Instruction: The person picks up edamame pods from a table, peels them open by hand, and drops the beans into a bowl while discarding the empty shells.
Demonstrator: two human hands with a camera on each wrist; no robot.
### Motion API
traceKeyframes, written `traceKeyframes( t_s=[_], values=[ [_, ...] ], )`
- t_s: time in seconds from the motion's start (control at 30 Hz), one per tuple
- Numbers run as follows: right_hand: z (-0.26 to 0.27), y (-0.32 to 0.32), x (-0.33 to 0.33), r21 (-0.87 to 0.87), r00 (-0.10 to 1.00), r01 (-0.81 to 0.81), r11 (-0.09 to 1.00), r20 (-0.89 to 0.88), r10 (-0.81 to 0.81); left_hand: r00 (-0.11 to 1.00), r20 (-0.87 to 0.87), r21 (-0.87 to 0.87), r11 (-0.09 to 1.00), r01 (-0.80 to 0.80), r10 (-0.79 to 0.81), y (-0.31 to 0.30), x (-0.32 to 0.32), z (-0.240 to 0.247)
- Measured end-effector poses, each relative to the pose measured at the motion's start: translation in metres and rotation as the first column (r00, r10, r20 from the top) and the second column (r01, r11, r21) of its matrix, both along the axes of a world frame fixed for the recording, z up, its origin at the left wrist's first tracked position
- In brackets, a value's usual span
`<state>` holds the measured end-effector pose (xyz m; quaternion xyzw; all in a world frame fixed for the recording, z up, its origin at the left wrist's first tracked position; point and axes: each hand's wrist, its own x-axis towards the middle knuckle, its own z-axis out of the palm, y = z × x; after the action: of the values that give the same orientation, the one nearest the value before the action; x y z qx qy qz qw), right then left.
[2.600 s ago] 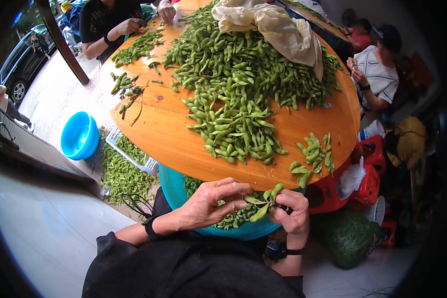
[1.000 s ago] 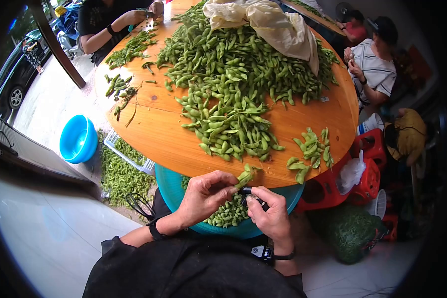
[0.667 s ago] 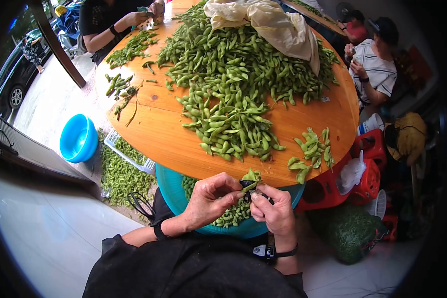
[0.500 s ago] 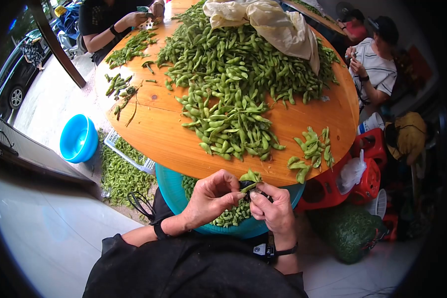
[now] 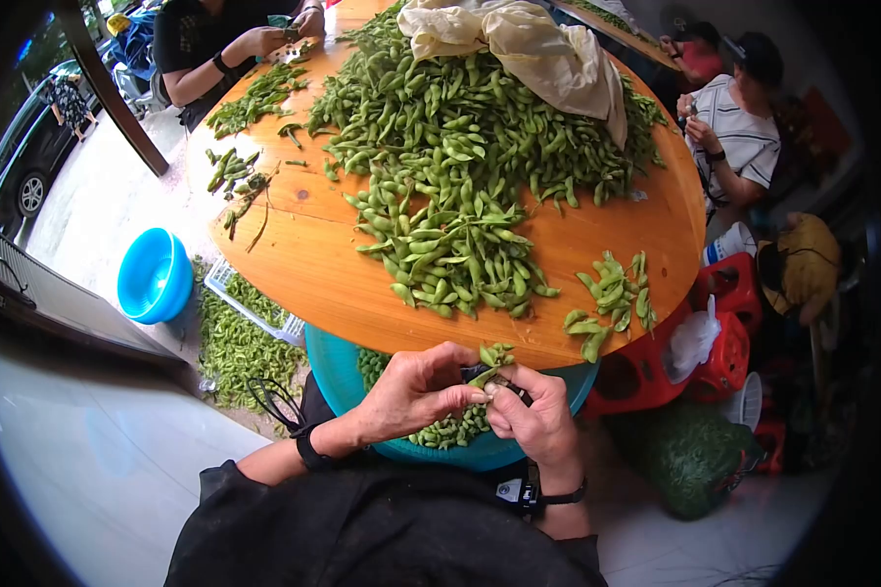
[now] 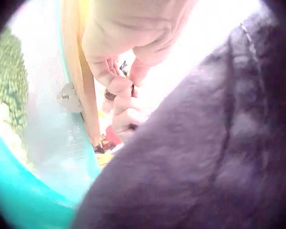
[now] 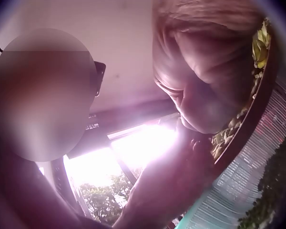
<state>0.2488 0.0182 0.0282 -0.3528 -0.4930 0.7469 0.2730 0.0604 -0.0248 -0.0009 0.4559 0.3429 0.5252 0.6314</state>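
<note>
In the head view my left hand (image 5: pixel 406 396) and right hand (image 5: pixel 536 416) meet just off the table's near edge. Between their fingertips is a small bunch of green soybean pods (image 5: pixel 495 354), pinched from both sides. A small black piece (image 5: pixel 475 373) shows at the fingertips beside the pods; its kind cannot be made out. Under the hands stands a teal basin (image 5: pixel 325 396) with shelled green beans (image 5: pixel 450 428) in it. The left wrist view shows the left hand (image 6: pixel 138 33) with thumb and fingertips together; the right wrist view has the right hand's palm (image 7: pixel 200 71) close up.
A large heap of pods (image 5: pixel 460 157) covers much of the wooden table (image 5: pixel 313 264), partly under a cream cloth (image 5: pixel 558 64). A smaller pile (image 5: pixel 612 293) lies near the right edge. Red stools (image 5: pixel 729 362) stand right, a blue basin (image 5: pixel 155 276) left. Other people sit around.
At first the right hand held the pods farther right, with the left hand reaching over. Both hands then came together, and lately they have stayed nearly in place, fingers shifting slightly on the pods.
</note>
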Motion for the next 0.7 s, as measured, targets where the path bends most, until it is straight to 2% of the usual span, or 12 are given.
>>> traceKeyframes(
  t_s=[0.03,0.07,0.1,0.17,0.23,0.3,0.43,0.5,0.57,0.63,0.67,0.7],
  values=[
    [0.001,-0.001,0.0,0.0,1.0,0.0,1.0,0.001,0.0,0.948,-0.311,0.153,0.988,-0.024,0.071,-0.001,-0.002,0.004],
    [0.002,-0.002,-0.001,0.076,0.998,0.011,0.997,0.054,-0.015,0.868,-0.481,0.244,0.97,-0.003,0.124,-0.001,-0.004,0.0],
    [0.003,-0.003,-0.002,0.153,0.994,0.015,0.988,0.105,-0.031,0.867,-0.481,0.246,0.969,-0.007,0.128,0.0,-0.002,-0.004],
    [-0.001,-0.003,-0.003,0.178,0.991,0.031,0.983,0.125,-0.054,0.729,-0.533,0.582,0.812,-0.052,0.429,0.0,0.003,-0.013],
    [-0.002,-0.004,-0.005,0.205,0.986,0.049,0.978,0.148,-0.08,0.729,-0.54,0.588,0.809,-0.031,0.42,-0.001,0.005,-0.018],
    [0.001,-0.006,-0.009,0.417,0.962,0.038,0.908,0.23,-0.146,0.588,-0.658,0.605,0.795,0.042,0.47,-0.003,0.008,-0.021],
    [-0.002,-0.009,-0.008,0.487,0.951,0.035,0.873,0.252,-0.179,0.494,-0.68,0.671,0.733,0.118,0.543,-0.002,0.008,-0.018],
    [-0.008,-0.008,-0.007,0.548,0.961,0.025,0.836,0.218,-0.172,0.512,-0.68,0.653,0.751,0.096,0.526,-0.002,0.009,-0.018],
    [-0.005,-0.008,-0.007,0.505,0.961,0.034,0.863,0.22,-0.167,0.529,-0.679,0.634,0.77,0.074,0.508,-0.001,0.007,-0.017],
    [-0.006,-0.008,-0.008,0.459,0.962,0.042,0.888,0.221,-0.16,0.759,-0.541,0.562,0.827,0.004,0.363,0.005,0.0,-0.012],
    [-0.009,-0.008,-0.008,0.516,0.955,0.038,0.856,0.234,-0.184,0.875,-0.473,0.27,0.963,0.026,0.109,0.002,-0.004,-0.004],
    [-0.011,-0.008,-0.009,0.57,0.947,0.033,0.821,0.244,-0.208,0.874,-0.473,0.27,0.962,0.025,0.111,0.001,-0.003,-0.002]
  ],
)
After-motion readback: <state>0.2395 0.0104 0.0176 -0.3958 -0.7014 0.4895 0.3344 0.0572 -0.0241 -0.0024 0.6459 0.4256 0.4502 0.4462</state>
